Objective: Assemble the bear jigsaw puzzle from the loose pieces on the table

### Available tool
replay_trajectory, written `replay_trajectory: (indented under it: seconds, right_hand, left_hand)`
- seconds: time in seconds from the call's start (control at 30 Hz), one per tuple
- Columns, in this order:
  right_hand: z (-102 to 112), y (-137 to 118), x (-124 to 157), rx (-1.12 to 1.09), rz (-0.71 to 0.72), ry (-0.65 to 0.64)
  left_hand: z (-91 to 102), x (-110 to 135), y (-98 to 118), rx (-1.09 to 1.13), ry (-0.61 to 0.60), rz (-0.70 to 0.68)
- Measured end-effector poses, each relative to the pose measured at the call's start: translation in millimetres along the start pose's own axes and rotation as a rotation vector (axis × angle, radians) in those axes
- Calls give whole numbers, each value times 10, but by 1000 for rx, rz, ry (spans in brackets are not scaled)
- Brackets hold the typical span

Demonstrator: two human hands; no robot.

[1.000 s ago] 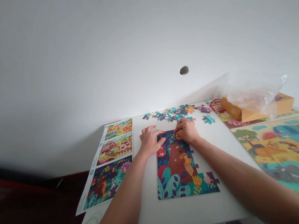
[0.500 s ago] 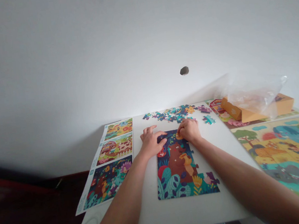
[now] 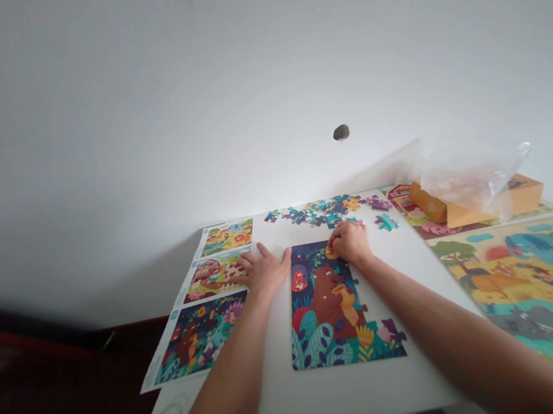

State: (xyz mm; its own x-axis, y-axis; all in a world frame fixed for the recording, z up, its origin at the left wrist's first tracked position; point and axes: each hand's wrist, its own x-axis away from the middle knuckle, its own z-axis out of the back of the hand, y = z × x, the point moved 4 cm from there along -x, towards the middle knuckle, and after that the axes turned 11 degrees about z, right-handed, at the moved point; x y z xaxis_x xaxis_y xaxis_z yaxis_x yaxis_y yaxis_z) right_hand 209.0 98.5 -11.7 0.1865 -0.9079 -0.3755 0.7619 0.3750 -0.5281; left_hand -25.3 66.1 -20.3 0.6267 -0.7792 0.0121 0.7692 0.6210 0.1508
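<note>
A partly built jigsaw puzzle (image 3: 337, 314) of a brown bear among leaves lies on the white table (image 3: 329, 388). My right hand (image 3: 351, 241) rests on its top edge, fingers curled on an orange puzzle piece (image 3: 331, 252). My left hand (image 3: 263, 270) lies flat with fingers spread on the table, between the puzzle's left edge and a printed reference sheet (image 3: 207, 296), overlapping the sheet's edge. Several loose puzzle pieces (image 3: 324, 210) are scattered just beyond the puzzle.
A large finished puzzle (image 3: 527, 277) with animals covers the table's right side. An orange cardboard box (image 3: 477, 199) with a clear plastic bag (image 3: 468, 167) stands at the back right. A white wall with a small hole (image 3: 340, 132) rises behind the table.
My left hand slid left off the puzzle's top corner and now lies flat against the reference sheet, which shifted slightly. My right hand stayed at the puzzle's top edge.
</note>
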Motion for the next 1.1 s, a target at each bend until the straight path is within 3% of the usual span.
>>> replay_trajectory:
  seconds: [0.37, 0.6, 0.67, 0.77, 0.83, 0.9, 1.0, 1.1]
  right_hand:
    - [28, -25, -5, 0, 3, -4]
    - [5, -6, -11, -12, 10, 18]
    - [7, -9, -12, -32, 32, 49]
    - [16, -60, -8, -90, 140, 78]
    - [4, -118, 0, -117, 246, 35]
    - [-26, -166, 13, -115, 321, -49]
    - [-63, -185, 23, -97, 346, -130]
    - [-75, -172, 19, -93, 338, -134]
  left_hand:
    - [58, 140, 91, -17, 46, -121]
    - [92, 161, 94, 2, 65, -121]
    - [146, 191, 119, 20, 96, -184]
    - [240, 278, 207, 97, 156, -422]
    - [258, 322, 248, 137, 138, -536]
    - [240, 326, 258, 155, 91, -550]
    - [213, 311, 256, 172, 72, -534]
    - [205, 311, 264, 183, 89, -559]
